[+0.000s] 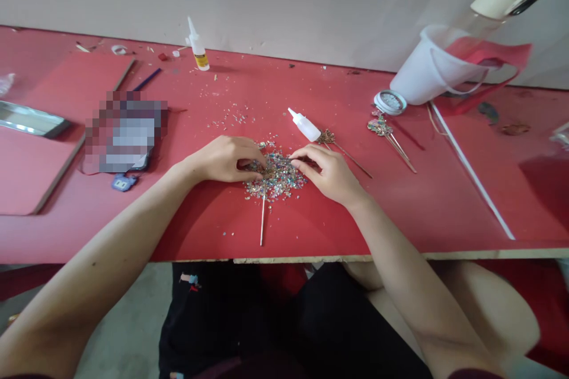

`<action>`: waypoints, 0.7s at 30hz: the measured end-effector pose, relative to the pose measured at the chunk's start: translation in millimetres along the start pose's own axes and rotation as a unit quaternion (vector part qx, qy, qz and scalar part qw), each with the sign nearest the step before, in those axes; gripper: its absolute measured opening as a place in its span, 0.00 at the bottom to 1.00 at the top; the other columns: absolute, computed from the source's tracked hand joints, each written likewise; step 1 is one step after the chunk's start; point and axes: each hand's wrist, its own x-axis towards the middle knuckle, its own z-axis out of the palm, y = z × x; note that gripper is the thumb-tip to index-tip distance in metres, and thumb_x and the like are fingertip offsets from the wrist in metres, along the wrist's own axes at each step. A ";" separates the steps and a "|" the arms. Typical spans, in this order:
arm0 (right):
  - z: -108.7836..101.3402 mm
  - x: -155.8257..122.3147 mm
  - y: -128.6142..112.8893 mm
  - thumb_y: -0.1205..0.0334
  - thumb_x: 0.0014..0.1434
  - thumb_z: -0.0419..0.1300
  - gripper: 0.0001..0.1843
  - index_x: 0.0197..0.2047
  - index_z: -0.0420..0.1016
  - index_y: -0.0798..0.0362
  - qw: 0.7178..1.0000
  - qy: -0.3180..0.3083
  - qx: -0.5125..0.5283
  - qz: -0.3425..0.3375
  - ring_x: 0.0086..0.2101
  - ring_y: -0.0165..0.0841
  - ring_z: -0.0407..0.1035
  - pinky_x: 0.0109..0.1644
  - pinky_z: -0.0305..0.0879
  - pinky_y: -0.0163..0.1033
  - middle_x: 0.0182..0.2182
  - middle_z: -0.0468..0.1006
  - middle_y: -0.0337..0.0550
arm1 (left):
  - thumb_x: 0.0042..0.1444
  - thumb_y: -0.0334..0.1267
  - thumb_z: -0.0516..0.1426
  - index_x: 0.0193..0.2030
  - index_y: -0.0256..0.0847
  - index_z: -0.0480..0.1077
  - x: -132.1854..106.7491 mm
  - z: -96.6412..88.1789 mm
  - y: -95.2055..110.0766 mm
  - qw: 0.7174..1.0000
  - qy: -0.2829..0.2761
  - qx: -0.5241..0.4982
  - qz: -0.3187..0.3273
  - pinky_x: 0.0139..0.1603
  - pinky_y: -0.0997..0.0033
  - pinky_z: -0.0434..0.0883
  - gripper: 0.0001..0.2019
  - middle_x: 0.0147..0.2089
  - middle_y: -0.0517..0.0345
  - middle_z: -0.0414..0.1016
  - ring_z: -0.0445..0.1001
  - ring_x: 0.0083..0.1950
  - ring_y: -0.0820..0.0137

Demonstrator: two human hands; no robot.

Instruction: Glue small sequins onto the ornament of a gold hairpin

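Note:
A loose pile of small glittering shell-like flakes lies on the red tabletop in front of me. From its near side a thin metallic stick points toward me, its upper end hidden among the flakes. My left hand rests at the pile's left edge, fingers curved, thumb apart from them, with flakes showing between. At the right edge, my right hand has thumb and forefinger pinched together at the flakes; anything between them is too small to make out. Just beyond it are a white glue bottle lying down and a filigree hairpin.
A decorated two-pronged hairpin lies to the right, by a small round jar and a tilted white cup. Another glue bottle stands near the wall. Leftward are a blurred-out device, a blue pen and a metal tray.

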 end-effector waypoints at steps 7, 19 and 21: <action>-2.0 -1.4 6.5 0.58 0.65 0.54 0.09 0.42 0.73 0.51 0.999 -0.022 -0.026 -0.007 0.38 0.30 0.71 0.43 0.64 0.36 0.38 0.78 0.40 | 0.59 0.44 0.57 0.43 0.43 0.77 0.0 0.0 -0.3 1.000 -0.002 -0.012 -0.005 0.39 0.74 0.69 0.11 0.38 0.56 0.79 0.74 0.36 0.72; -1.3 -1.9 11.2 0.57 0.67 0.52 0.11 0.44 0.72 0.51 0.994 -0.064 -0.081 -0.033 0.39 0.33 0.72 0.45 0.64 0.38 0.40 0.78 0.42 | 0.55 0.44 0.61 0.42 0.41 0.77 2.3 -4.5 1.8 0.995 -0.027 -0.063 -0.079 0.31 0.77 0.64 0.12 0.33 0.57 0.75 0.67 0.28 0.77; -1.2 -1.3 10.6 0.57 0.67 0.52 0.11 0.43 0.72 0.51 0.993 -0.063 -0.091 -0.037 0.39 0.32 0.72 0.44 0.64 0.38 0.40 0.78 0.42 | 0.55 0.45 0.61 0.42 0.41 0.77 2.3 -5.8 3.3 0.993 -0.035 -0.073 -0.091 0.32 0.78 0.65 0.12 0.35 0.56 0.76 0.68 0.29 0.77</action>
